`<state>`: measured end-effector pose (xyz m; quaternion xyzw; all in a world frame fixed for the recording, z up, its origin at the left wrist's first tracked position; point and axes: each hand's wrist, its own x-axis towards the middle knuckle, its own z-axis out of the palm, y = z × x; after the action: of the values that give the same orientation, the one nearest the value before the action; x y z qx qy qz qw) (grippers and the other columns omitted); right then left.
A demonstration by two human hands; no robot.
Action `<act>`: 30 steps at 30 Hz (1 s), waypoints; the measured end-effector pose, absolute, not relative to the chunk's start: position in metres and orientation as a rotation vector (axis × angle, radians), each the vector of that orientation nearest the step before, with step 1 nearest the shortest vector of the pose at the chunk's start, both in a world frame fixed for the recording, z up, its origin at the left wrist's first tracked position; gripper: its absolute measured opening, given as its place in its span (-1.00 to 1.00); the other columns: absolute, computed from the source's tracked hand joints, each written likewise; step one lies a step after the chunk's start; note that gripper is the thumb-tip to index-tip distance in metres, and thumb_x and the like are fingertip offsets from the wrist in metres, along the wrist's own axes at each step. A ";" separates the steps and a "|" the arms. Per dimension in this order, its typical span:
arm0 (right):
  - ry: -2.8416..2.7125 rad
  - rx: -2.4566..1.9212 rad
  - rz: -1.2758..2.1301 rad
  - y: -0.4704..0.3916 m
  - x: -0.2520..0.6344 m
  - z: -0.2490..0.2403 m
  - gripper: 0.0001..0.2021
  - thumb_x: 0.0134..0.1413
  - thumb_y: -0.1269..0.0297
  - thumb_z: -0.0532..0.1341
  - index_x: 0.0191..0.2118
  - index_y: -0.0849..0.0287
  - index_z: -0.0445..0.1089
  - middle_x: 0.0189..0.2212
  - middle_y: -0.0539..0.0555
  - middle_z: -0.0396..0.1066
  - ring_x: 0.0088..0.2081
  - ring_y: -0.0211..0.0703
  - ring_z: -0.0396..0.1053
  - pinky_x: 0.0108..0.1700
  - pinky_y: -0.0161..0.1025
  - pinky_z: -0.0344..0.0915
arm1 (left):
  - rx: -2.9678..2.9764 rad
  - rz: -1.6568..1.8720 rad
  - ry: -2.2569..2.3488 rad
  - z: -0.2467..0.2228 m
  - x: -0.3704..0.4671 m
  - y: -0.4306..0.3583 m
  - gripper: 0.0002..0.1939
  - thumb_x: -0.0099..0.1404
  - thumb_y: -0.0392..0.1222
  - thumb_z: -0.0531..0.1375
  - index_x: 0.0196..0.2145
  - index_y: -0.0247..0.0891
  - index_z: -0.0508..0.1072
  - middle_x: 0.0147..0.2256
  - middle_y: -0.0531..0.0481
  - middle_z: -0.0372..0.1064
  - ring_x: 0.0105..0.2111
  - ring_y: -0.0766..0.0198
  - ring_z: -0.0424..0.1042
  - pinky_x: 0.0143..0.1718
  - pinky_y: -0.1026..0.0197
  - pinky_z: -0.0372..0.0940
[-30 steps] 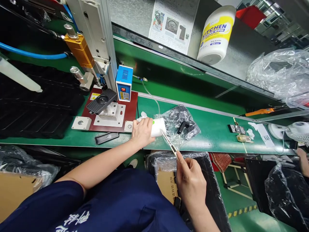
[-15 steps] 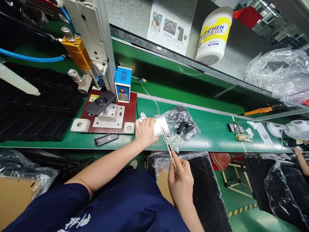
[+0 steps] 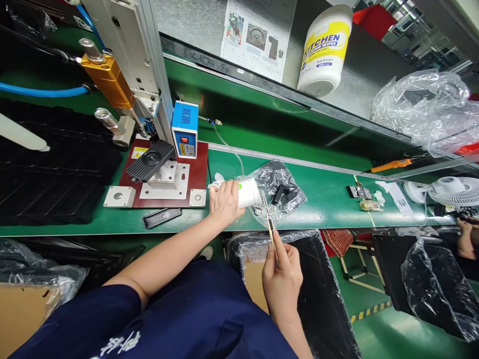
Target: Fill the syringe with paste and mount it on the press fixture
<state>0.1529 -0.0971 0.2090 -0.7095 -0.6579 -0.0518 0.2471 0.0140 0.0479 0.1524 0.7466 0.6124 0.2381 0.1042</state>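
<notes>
My left hand [image 3: 225, 203] is wrapped round a white cup-like container [image 3: 248, 193], tipped on its side with its mouth toward the right. Between the fingers of my right hand [image 3: 281, 264] are long thin tweezers [image 3: 270, 224]; their tips point up, just right of the container's mouth. Whether the tips hold anything is too small to tell. Behind the tips, a clear plastic bag [image 3: 295, 199] with black parts lies on the green bench [image 3: 329, 204]. A small black piece [image 3: 279, 193] rests on the bag.
At the left, a press fixture on a red base [image 3: 198, 172] carries a black part [image 3: 151, 158]; a blue box [image 3: 185, 129] stands behind it. A black tray [image 3: 161, 218] lies near the bench edge. A white fan [image 3: 454, 190] and a person's hand [image 3: 464, 234] are far right.
The tweezers have moved right, and their tips have come out of the container's mouth. My left hand still holds the container. The whole view has shifted slightly.
</notes>
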 end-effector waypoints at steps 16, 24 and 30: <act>-1.811 -1.888 0.057 -0.103 0.159 0.209 -0.62 0.25 0.35 0.11 0.16 0.08 0.33 -0.33 0.06 0.30 -0.39 -0.25 0.34 -0.35 -0.30 0.35 | 2.166 0.731 1.780 0.147 0.002 0.048 -0.37 -0.02 -0.11 0.29 0.02 -0.25 0.28 -0.03 -0.23 0.37 -0.11 -0.08 0.34 -0.19 -0.05 0.08; -1.839 -1.891 0.024 -0.104 0.160 0.208 -0.62 0.25 0.36 0.10 0.16 0.07 0.32 -0.33 0.08 0.30 -0.37 -0.22 0.34 -0.34 -0.25 0.35 | 2.165 0.699 1.772 0.150 0.002 0.047 -0.38 -0.02 -0.10 0.29 0.01 -0.26 0.27 -0.01 -0.23 0.36 -0.08 -0.09 0.33 -0.16 -0.07 0.09; -1.840 -1.858 0.023 -0.104 0.158 0.207 -0.60 0.24 0.40 0.12 0.17 0.06 0.31 -0.34 0.06 0.29 -0.38 -0.24 0.33 -0.34 -0.28 0.34 | 2.136 0.714 1.770 0.149 0.002 0.046 -0.39 -0.04 -0.08 0.28 -0.02 -0.27 0.27 -0.06 -0.23 0.38 -0.11 -0.07 0.33 -0.18 -0.04 0.08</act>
<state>0.1577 -0.1035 0.2066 -0.6861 -0.6793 0.0085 0.2603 0.0023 0.0461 0.1486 0.7387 0.6119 0.2468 0.1382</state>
